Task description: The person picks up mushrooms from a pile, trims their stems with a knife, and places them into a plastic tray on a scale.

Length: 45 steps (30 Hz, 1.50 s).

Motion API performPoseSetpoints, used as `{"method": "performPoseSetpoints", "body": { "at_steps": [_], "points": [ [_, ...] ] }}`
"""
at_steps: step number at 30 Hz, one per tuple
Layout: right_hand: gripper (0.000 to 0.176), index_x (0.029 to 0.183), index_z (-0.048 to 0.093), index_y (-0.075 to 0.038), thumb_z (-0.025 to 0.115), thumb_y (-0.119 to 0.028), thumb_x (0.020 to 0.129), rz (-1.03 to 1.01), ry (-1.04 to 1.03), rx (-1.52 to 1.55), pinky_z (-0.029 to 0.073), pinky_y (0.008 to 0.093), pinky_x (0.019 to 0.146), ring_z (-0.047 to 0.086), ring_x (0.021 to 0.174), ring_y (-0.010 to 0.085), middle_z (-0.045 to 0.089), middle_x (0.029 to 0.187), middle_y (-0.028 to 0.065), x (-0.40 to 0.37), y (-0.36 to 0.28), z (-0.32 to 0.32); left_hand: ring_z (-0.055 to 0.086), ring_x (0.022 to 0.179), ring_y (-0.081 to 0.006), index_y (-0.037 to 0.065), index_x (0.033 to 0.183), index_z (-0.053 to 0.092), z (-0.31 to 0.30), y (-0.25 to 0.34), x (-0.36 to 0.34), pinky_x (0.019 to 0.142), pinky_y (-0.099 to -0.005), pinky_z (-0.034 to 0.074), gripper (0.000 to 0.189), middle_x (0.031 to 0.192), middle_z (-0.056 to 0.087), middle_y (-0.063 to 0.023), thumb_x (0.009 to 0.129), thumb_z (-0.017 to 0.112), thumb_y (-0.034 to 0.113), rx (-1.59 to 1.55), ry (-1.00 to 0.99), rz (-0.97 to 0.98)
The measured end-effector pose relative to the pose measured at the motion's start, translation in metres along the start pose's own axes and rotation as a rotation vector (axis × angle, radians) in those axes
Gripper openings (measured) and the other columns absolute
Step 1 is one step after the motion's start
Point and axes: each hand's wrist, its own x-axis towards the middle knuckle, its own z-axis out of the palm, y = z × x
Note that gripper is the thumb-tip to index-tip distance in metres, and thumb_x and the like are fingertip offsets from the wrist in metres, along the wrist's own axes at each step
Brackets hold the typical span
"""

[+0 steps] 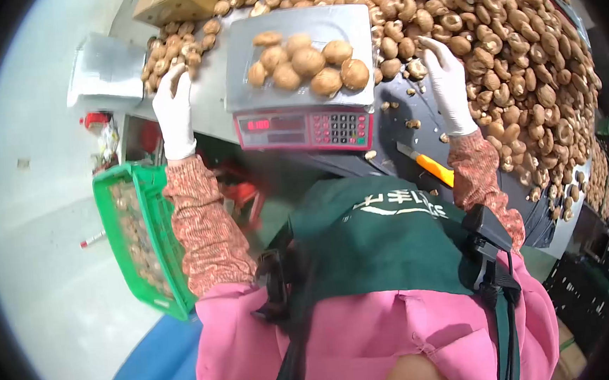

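Observation:
My left hand point(175, 113), in a white glove, is beside a small pile of brown mushrooms point(168, 53). Its fingers are slightly bent and apart, with nothing visible between them. On the other side, my right hand point(448, 88), gloved in white too, reaches to the edge of a large mushroom heap point(499, 42). The right fingers are parted near a few mushrooms and show no hold on any. Between the hands, a digital scale point(241, 95) with a red front panel and lit red digits bears several mushrooms point(307, 61) on its metal plate.
A yellow-handled knife point(434, 169) lies on the dark table cover point(402, 123) among mushroom scraps. Down to the left stands a green crate point(158, 221) containing stem-like pieces. A cardboard box point(175, 4) sits at the back left, near a stack of clear plastic trays point(107, 68).

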Motion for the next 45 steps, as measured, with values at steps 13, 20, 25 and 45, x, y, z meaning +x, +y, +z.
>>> {"method": "performPoseSetpoints", "body": {
  "at_steps": [13, 20, 25, 45],
  "points": [
    [0.030, 0.117, 0.058, 0.002, 0.058, -0.022, 0.099, 0.464, -0.321, 0.383, 0.053, 0.0245, 0.060, 0.064, 0.068, 0.0115, 0.066, 0.087, 0.0070, -0.051, -0.028, 0.044, 0.063, 0.065, -0.0099, 0.000, 0.114, 0.067, 0.052, -0.059, 0.018, 0.058, -0.0243, 0.051, 0.027, 0.086, 0.069, -0.0050, 0.094, 0.064, 0.018, -0.013, -0.474, -0.273],
    [0.026, 0.113, 0.057, -0.001, 0.064, -0.019, 0.095, 0.586, -0.146, 0.247, 0.052, 0.0228, 0.057, 0.061, 0.065, 0.0089, 0.062, 0.084, 0.0039, -0.052, -0.034, 0.072, 0.058, 0.056, -0.0087, -0.001, 0.099, 0.066, 0.065, -0.052, 0.036, 0.050, -0.0251, 0.047, 0.015, 0.074, 0.065, -0.0053, 0.089, 0.062, 0.010, -0.174, -0.706, -0.373],
    [0.023, 0.112, 0.057, -0.002, 0.064, -0.016, 0.095, 0.573, -0.031, 0.281, 0.054, 0.0222, 0.059, 0.059, 0.067, 0.0064, 0.062, 0.085, 0.0020, -0.041, -0.057, 0.106, 0.058, 0.055, -0.0077, 0.000, 0.097, 0.064, 0.048, -0.064, 0.065, 0.049, -0.0239, 0.046, 0.012, 0.069, 0.063, -0.0030, 0.089, 0.063, 0.008, -0.218, -0.703, -0.348],
    [0.027, 0.115, 0.050, -0.001, 0.060, -0.010, 0.091, 0.371, -0.177, 0.645, 0.060, 0.0380, 0.061, 0.067, 0.074, 0.0255, 0.058, 0.093, 0.0116, 0.306, -0.103, 0.433, 0.064, 0.073, -0.0129, -0.002, 0.120, 0.063, -0.085, -0.191, 0.400, 0.063, -0.0277, 0.053, 0.034, 0.096, 0.068, -0.0080, 0.091, 0.063, 0.016, -0.044, -0.240, -0.159]
  ]
}}
